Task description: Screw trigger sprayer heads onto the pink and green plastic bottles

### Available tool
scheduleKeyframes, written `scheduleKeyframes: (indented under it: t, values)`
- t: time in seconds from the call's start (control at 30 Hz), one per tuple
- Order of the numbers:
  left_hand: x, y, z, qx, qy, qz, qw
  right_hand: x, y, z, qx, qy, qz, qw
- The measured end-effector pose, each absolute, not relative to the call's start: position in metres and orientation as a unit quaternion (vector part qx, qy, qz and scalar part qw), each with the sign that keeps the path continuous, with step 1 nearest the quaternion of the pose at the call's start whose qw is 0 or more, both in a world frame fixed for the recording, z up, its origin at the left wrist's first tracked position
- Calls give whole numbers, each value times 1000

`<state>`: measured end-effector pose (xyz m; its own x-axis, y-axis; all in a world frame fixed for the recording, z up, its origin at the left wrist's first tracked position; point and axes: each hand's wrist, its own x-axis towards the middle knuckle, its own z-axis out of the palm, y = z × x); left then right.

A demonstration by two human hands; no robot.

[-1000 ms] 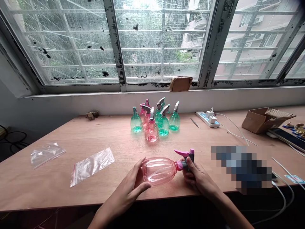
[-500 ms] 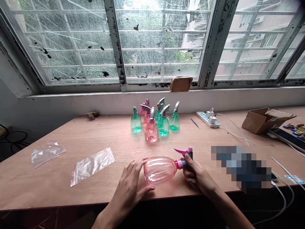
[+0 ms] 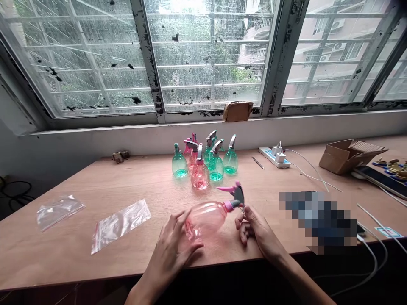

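A clear pink spray bottle (image 3: 206, 217) with a pink trigger and grey head (image 3: 234, 194) is tilted above the wooden table (image 3: 79, 241), its head up and to the right. My left hand (image 3: 173, 245) wraps round the bottle's wide base. My right hand (image 3: 254, 226) sits just below and right of the bottle's neck, its fingers curled and slightly off the head. Behind the bottle stands a cluster of several green and pink spray bottles (image 3: 203, 163).
Two clear zip bags (image 3: 121, 224) (image 3: 59, 208) lie at the left. A power strip (image 3: 274, 157) with white cables, a cardboard box (image 3: 345, 156), a phone (image 3: 380, 180) and a blurred-out object (image 3: 318, 220) are at the right. The window sill holds a brown block (image 3: 237, 111).
The bottle has tipped up from lying flat, its head rising and shifting left. My right hand has slipped off the spray head; my left still grips the base.
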<state>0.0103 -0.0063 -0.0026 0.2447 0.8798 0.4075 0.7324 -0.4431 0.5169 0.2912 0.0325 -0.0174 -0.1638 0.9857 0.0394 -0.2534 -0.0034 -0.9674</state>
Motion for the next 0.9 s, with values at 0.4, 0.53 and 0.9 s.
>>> scheduleKeyframes:
  t: [0.4, 0.53, 0.9]
  values:
    - [2, 8, -13, 695, 627, 325, 137, 293, 36, -21, -393, -535, 576, 477]
    - [-4, 7, -7, 695, 638, 305, 131, 294, 35, -19, -399, -539, 574, 470]
    - [-42, 31, 15, 656, 702, 258, 104, 297, 34, -18, -399, -545, 583, 451]
